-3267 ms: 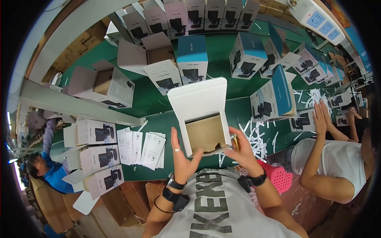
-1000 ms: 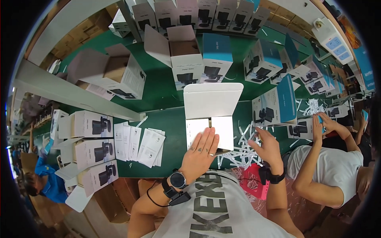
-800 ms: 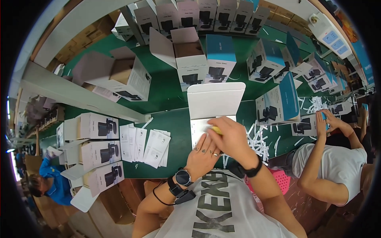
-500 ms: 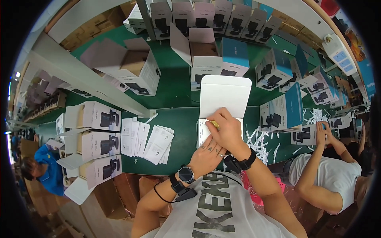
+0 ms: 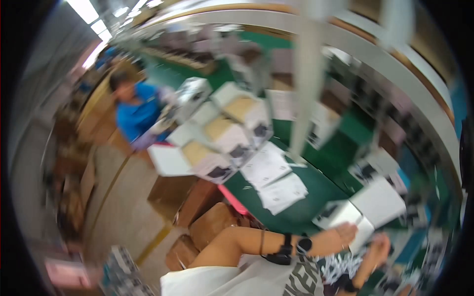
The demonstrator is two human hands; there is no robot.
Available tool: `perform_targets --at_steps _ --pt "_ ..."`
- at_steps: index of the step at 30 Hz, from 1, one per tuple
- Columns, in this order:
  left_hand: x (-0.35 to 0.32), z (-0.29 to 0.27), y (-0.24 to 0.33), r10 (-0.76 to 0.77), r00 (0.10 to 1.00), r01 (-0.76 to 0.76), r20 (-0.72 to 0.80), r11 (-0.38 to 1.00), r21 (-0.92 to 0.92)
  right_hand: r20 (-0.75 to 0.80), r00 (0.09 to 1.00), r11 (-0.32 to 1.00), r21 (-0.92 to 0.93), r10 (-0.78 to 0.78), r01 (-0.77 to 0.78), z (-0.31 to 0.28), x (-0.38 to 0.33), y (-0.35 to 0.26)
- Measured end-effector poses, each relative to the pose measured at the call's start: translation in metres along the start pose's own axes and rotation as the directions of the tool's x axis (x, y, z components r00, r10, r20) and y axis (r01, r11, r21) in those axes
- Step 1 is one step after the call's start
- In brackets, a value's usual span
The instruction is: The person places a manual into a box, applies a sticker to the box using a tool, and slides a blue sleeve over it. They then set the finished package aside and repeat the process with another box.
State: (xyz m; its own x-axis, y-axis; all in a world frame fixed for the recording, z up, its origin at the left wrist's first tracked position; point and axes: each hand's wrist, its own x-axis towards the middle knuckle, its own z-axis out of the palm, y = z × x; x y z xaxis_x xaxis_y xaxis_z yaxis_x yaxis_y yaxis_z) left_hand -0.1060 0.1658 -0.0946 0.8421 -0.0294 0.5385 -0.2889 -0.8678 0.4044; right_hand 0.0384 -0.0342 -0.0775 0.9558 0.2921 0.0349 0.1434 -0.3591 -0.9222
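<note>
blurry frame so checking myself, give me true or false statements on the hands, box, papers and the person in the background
1. The left hand is at the white box. True.
2. The box's lid is shut. False: the lid stands open.
3. White papers lie on the green table. True.
4. The right hand lies on the papers. False: the right hand is near the box.
5. The background person's shirt is yellow. False: the shirt is blue.

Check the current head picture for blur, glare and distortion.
Head view: blur smears most of the frame, softening the left hand, the right hand and the white box; head view, upper left: ceiling lights glare white; head view, top: the overhead beam bows from fisheye distortion; head view, corners: black.
</note>
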Motion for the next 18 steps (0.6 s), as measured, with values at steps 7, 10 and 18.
perform_targets --at_steps 7,10,18 --pt "0.009 -0.006 -0.016 0.146 0.984 -0.159 0.105 0.978 0.134 0.46 0.886 0.718 -0.637 0.061 0.281 -0.054 -0.006 -0.036" --pt "0.011 -0.006 -0.009 0.152 0.982 -0.166 0.112 0.977 0.133 -0.013 0.977 0.969 0.129 0.215 -0.211 -0.022 0.035 -0.031" --pt "0.071 -0.098 -0.011 0.036 0.624 0.415 0.78 0.831 -0.37 0.304 0.949 0.905 0.421 -0.087 -0.052 -0.017 -0.012 0.028"
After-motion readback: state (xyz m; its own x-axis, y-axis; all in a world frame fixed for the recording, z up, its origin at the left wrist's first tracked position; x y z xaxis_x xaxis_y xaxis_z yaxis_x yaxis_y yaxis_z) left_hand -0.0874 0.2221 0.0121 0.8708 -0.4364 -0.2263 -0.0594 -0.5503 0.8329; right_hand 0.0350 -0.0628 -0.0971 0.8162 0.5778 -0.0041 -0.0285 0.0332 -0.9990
